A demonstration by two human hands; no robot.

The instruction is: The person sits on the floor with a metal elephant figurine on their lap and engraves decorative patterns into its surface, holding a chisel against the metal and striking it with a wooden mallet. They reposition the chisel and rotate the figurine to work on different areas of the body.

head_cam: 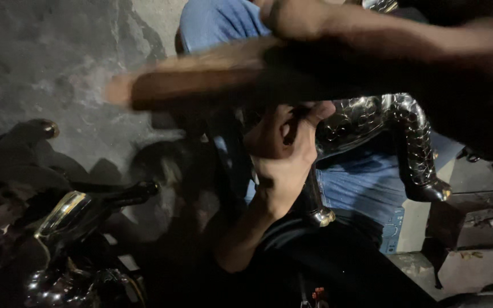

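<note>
The left hand (283, 145) sits near the middle of the view, fingers curled and closed around part of a dark, shiny embossed metal piece (397, 128), with the thumb pointing up against it. That metal piece has a scaly, hammered pattern, bends like an elbow and runs down to a flared foot at the lower right; it rests over a lap in blue jeans (360, 182). A slim polished rod (315, 202) with a rounded knob at its end hangs down just below the left hand, though whether the hand grips it too cannot be told.

The right hand (292, 20) is at the top of the frame, its forearm stretching off to the upper right. It seems closed on the end of a long wooden stick (201, 80), which lies almost level across the picture and is heavily blurred, so the exact grip is unclear. The stick passes above the left hand and the metal piece, apart from them.

At the lower left, dark glossy metal parts (72, 219) with a brass-coloured rim lie in shadow on the rough grey concrete floor (47, 63). At the right edge stands a dark box-like block (475, 219).
</note>
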